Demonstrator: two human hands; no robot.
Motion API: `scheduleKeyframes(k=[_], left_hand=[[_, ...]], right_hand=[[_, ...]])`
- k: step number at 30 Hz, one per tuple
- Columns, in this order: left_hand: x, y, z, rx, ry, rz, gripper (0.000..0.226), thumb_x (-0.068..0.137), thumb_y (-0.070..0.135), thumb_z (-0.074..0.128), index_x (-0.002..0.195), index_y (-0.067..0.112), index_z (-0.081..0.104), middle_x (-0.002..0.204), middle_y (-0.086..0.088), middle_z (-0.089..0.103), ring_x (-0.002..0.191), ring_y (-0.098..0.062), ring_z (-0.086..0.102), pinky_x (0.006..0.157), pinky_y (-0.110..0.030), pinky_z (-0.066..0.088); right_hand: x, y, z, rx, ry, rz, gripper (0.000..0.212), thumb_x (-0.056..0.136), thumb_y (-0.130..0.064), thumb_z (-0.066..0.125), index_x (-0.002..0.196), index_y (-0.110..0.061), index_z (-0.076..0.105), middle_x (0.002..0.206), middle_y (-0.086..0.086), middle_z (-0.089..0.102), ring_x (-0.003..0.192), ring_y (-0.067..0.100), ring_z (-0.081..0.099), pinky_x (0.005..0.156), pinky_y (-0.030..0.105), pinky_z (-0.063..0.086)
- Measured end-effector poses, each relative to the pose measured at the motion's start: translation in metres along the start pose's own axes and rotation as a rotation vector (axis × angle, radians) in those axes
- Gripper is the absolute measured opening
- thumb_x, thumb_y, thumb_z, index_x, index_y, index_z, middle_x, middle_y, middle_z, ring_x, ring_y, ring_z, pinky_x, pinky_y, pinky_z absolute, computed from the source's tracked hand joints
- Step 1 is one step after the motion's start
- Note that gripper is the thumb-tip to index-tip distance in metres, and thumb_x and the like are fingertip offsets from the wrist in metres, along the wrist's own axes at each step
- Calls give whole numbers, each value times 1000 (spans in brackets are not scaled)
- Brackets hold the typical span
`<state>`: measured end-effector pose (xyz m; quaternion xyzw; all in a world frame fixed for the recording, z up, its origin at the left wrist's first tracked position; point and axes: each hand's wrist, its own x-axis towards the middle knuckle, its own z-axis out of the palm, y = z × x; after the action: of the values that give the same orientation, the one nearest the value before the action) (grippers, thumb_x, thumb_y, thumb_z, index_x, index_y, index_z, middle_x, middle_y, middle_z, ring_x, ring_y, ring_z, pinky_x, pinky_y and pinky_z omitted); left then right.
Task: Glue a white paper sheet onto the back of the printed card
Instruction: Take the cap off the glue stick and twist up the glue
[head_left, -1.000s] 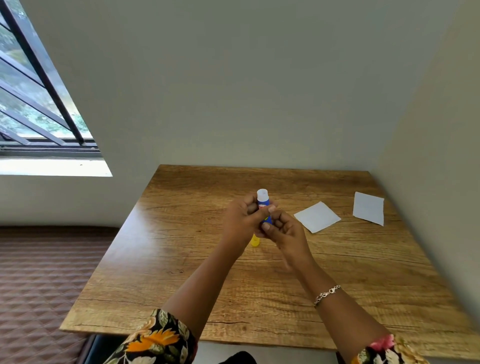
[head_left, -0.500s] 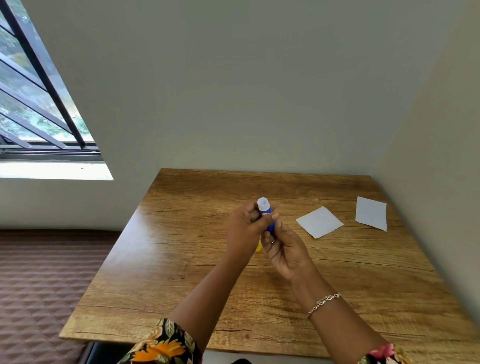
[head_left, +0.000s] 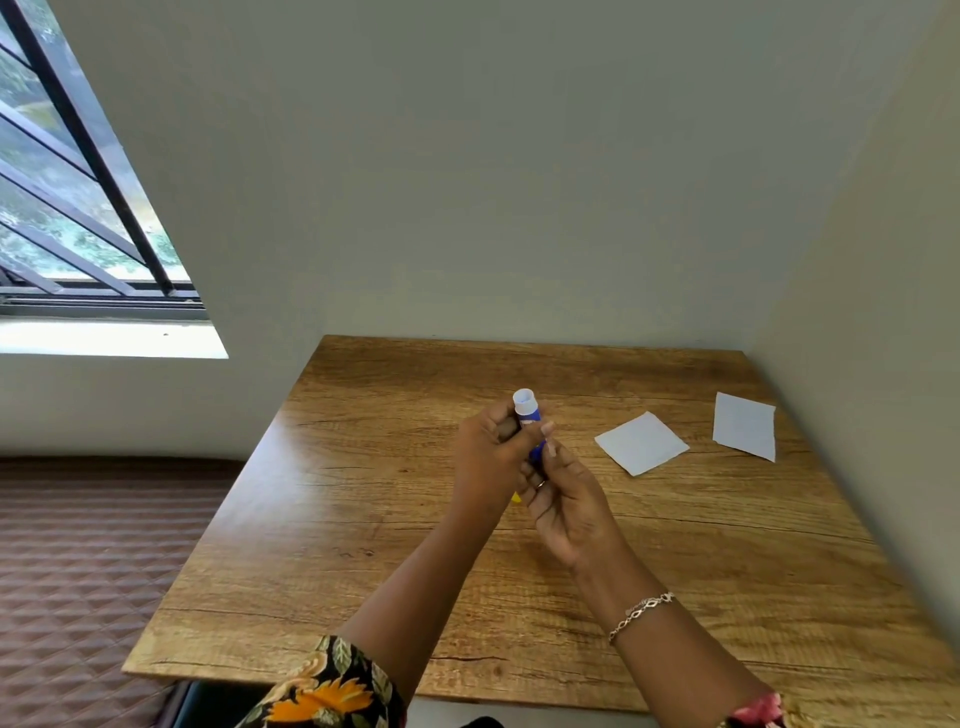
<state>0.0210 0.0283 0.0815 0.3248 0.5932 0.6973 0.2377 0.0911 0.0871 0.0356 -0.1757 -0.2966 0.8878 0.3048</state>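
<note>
I hold a blue glue stick (head_left: 529, 415) upright above the middle of the wooden table (head_left: 363, 519); its white open top points up. My left hand (head_left: 491, 457) grips the tube's upper body. My right hand (head_left: 563, 499) has its fingers on the lower end. A small yellow piece (head_left: 516, 498), perhaps the cap, peeks out below my left hand. Two white sheets lie flat to the right: a nearer square sheet (head_left: 641, 443) and a farther one (head_left: 744, 426) by the right wall. I see no print on either, so I cannot tell card from paper.
The table stands in a corner, with walls along its far and right edges. A barred window (head_left: 78, 208) is at the upper left. A patterned brown floor (head_left: 78, 571) lies past the table's left edge.
My right hand has slid lower and turned palm-up on the stick's base. The glue stick stays upright in my left hand. The papers have not moved.
</note>
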Motion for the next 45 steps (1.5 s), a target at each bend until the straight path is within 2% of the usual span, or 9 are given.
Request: scheduleKeyframes(k=[5, 11, 18, 24, 27, 30, 36, 40, 45], left_hand=[[-3, -3, 2, 34, -36, -15, 13, 82, 8, 65, 91, 17, 67, 83, -22, 70, 72, -27, 61, 57, -18, 51], [-3, -4, 6, 83, -99, 0, 19, 81, 5, 65, 97, 14, 68, 85, 1, 71, 82, -10, 67, 75, -25, 54], [-1, -3, 4, 38, 35, -23, 10, 81, 9, 66, 90, 11, 68, 78, -13, 72, 69, -19, 67, 64, -32, 55], [-1, 0, 6, 37, 6, 5, 8, 81, 10, 66, 87, 15, 68, 76, -5, 72, 66, -13, 65, 60, -18, 52], [0, -1, 5, 107, -25, 20, 13, 82, 13, 66, 94, 9, 68, 82, -15, 73, 69, -24, 66, 64, -29, 52], [0, 0, 5, 132, -48, 34, 14, 82, 13, 66, 95, 10, 68, 83, -10, 74, 74, -21, 68, 68, -26, 54], [4, 3, 0, 74, 44, 13, 5, 80, 13, 67, 84, 16, 68, 77, -2, 72, 71, -12, 69, 65, -19, 54], [3, 3, 2, 111, 55, 26, 3, 81, 13, 67, 81, 16, 67, 79, -17, 72, 70, -27, 66, 63, -29, 54], [4, -3, 1, 148, -26, 1, 12, 82, 13, 65, 92, 6, 67, 79, -24, 70, 61, -22, 61, 54, -21, 50]], right_hand=[[1, 3, 0, -33, 76, 40, 31, 79, -34, 52, 93, -9, 64, 61, 2, 57, 53, 8, 53, 49, 18, 48], [1, 2, -1, -79, 136, 140, 41, 92, -42, 38, 77, -10, 59, 49, 0, 56, 40, 8, 51, 40, 19, 44], [-2, -3, -1, 4, -65, 23, 30, 80, -16, 52, 108, -8, 59, 86, 6, 73, 74, 11, 69, 64, 21, 58], [-1, -3, -3, -51, -20, -11, 29, 79, -27, 52, 100, -10, 60, 58, -3, 60, 49, 4, 54, 48, 15, 48], [-1, -2, -1, -73, 45, 33, 35, 84, -42, 46, 81, -11, 62, 47, -4, 54, 41, 4, 50, 42, 16, 42], [0, -1, 1, -128, 90, 100, 43, 86, -48, 43, 68, -12, 58, 46, -2, 53, 40, 7, 50, 39, 18, 40], [-1, -2, 4, 3, -22, -19, 32, 75, -17, 57, 107, -11, 61, 85, 6, 72, 73, 13, 69, 65, 22, 58], [0, -3, 5, 14, 5, -24, 26, 77, -16, 56, 101, -8, 62, 72, 4, 71, 61, 8, 65, 58, 18, 56], [1, -2, 6, -36, 135, 42, 27, 93, -28, 44, 90, -7, 61, 47, -3, 57, 40, 4, 50, 42, 16, 45]])
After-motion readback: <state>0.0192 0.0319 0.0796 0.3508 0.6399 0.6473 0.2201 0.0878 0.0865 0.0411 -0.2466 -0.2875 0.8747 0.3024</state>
